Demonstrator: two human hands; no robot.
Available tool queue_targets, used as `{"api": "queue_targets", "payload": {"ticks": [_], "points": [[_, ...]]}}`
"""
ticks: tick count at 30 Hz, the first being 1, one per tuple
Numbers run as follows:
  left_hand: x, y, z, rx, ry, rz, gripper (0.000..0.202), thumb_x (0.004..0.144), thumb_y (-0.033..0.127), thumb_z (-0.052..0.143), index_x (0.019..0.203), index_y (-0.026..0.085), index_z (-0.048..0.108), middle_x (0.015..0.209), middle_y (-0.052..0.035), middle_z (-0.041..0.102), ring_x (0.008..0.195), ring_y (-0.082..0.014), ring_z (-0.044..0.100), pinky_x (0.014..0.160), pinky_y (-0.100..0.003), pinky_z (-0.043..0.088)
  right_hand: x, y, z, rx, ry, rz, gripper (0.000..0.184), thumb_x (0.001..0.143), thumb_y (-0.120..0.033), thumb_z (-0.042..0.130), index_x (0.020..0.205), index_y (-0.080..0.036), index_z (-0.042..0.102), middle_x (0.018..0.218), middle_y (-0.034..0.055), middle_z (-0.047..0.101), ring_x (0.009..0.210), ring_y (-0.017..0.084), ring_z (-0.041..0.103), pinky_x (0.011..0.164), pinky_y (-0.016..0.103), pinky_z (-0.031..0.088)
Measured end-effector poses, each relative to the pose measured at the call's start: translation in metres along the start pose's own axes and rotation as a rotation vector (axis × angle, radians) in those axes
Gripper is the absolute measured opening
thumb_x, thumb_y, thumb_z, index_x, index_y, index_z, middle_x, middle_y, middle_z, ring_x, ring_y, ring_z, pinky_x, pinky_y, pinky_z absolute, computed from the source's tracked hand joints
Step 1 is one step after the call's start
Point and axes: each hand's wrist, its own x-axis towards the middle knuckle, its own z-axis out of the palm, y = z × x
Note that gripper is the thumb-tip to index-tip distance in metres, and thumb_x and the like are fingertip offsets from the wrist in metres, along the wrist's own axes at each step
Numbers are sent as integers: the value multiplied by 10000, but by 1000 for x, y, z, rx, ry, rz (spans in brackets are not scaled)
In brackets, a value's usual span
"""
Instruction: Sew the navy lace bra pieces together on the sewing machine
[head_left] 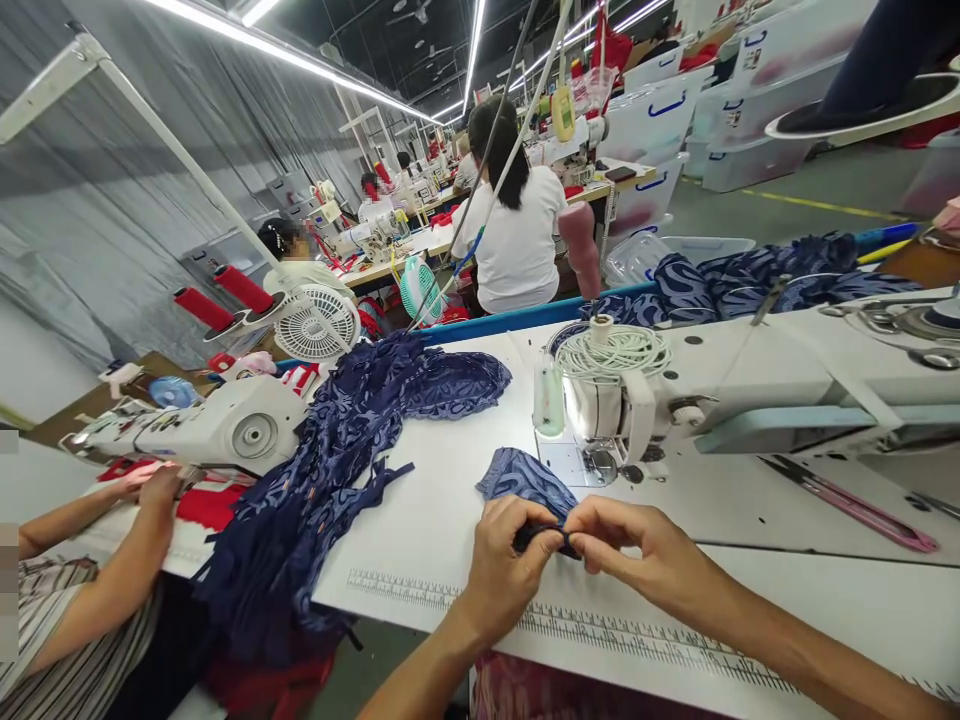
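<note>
Both my hands meet over the white sewing table, in front of the sewing machine. A small piece of blue patterned fabric lies bunched between them, its wider end spread toward the machine's needle plate. My left hand pinches a dark gathered edge of it between thumb and fingers. The fingertips of my right hand close on the same edge from the other side, close to my left thumb. Part of the fabric is hidden behind my fingers.
A heap of navy patterned fabric hangs over the table's left edge. Pink-handled scissors lie under the machine arm. A printed ruler runs along the front edge. At left, a co-worker's hands work red cloth at another machine.
</note>
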Motion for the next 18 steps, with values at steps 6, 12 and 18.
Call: {"api": "queue_targets", "payload": {"ticks": [6, 12, 18], "points": [[-2, 11, -4, -146, -12, -111, 52, 876, 179, 657, 825, 177, 667, 804, -5, 619, 766, -143, 540, 699, -247, 380, -1, -7, 8, -182, 163, -107, 239, 931, -342, 507, 731, -220, 548, 659, -21, 556, 602, 122, 490, 554, 253, 389], [-8, 14, -30, -231, 50, -206, 127, 850, 213, 680, 744, 166, 627, 741, 10, 563, 722, -127, 494, 678, -239, 358, 15, -12, 23, -155, 51, -226, 252, 990, -382, 480, 826, -234, 601, 688, -31, 600, 615, 115, 558, 565, 230, 447], [-17, 12, -65, -187, 103, -247, 152, 844, 249, 652, 726, 160, 618, 721, 6, 512, 714, -130, 461, 685, -252, 349, 106, -3, 38, -495, 336, -405, 226, 1010, -282, 403, 1021, -215, 618, 941, 50, 669, 863, 170, 628, 778, 290, 506]]}}
